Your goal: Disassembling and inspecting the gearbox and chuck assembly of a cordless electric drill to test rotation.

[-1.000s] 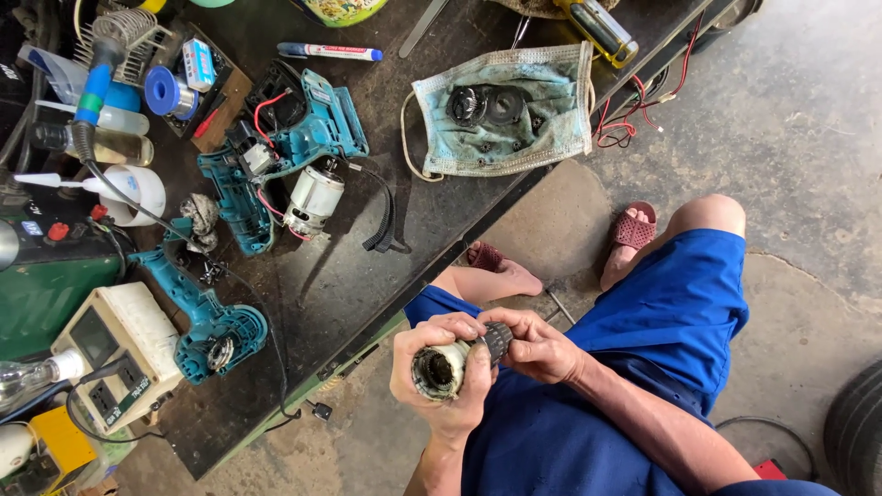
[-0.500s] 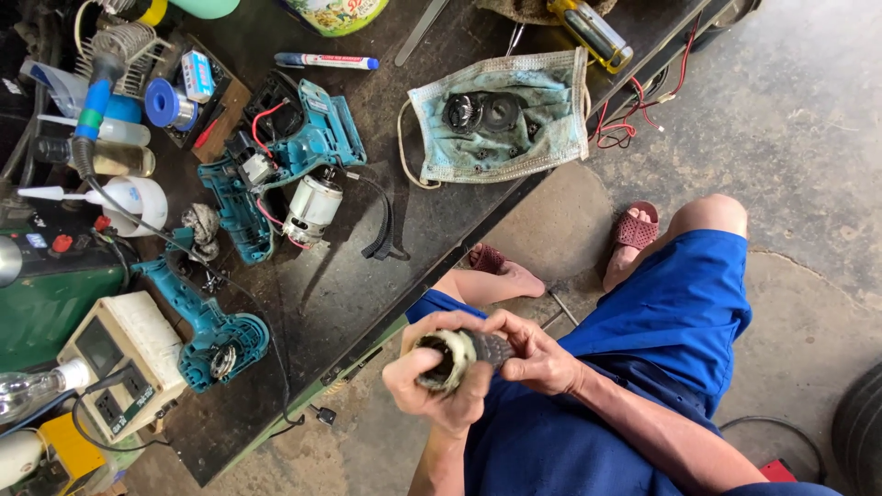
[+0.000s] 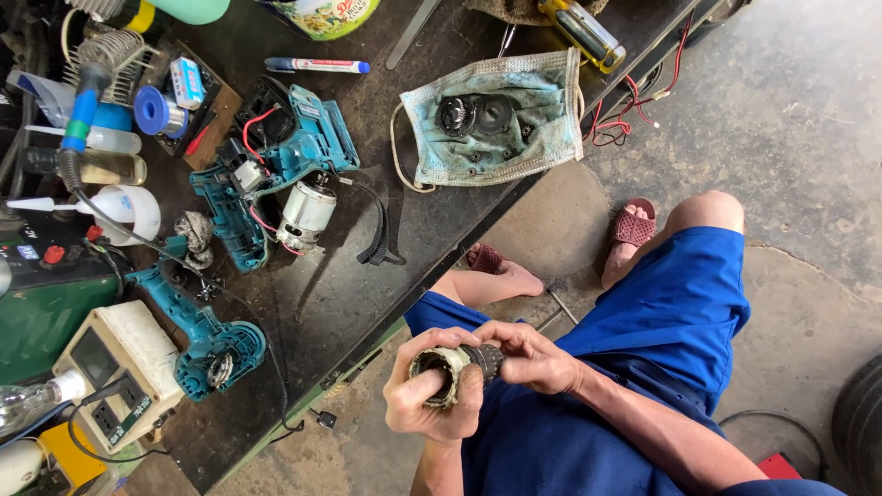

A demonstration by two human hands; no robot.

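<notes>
Dark workbench [image 3: 441,230] fills the upper left, cluttered. Concrete floor [image 3: 808,119] to the right. Person sits beside the bench in blue shorts [image 3: 680,312], feet in red sandals [image 3: 634,225].

Containers first: a grimy face mask [image 3: 542,110] lies flat on the bench as a tray, holding two round black parts [image 3: 473,115] and a few small dark bits. An opened teal drill shell [image 3: 303,152] lies on its side with red wires and a silver motor [image 3: 305,213] sticking out at its lower end. A second teal shell half [image 3: 207,340] lies nearer the bench edge, beside a cream meter box [image 3: 119,367]. A soldering iron with blue grip [image 3: 83,106] stands in a coil stand at far left, next to a blue solder spool [image 3: 152,110]. A marker pen [image 3: 317,65] lies near the top; a yellow-handled screwdriver [image 3: 583,28] lies top right.

Held thing: a short gearbox cylinder [image 3: 447,367], pale grey-white body, dirty, open round end facing the camera, dark knurled collar at the far end. It is off the bench, above the person's lap.

Left hand [image 3: 427,404] wraps the pale body from below, fingers curled tight around it, thumb across the front. Right hand [image 3: 533,358] pinches the dark collar end, fingertips pressed together on it.
</notes>
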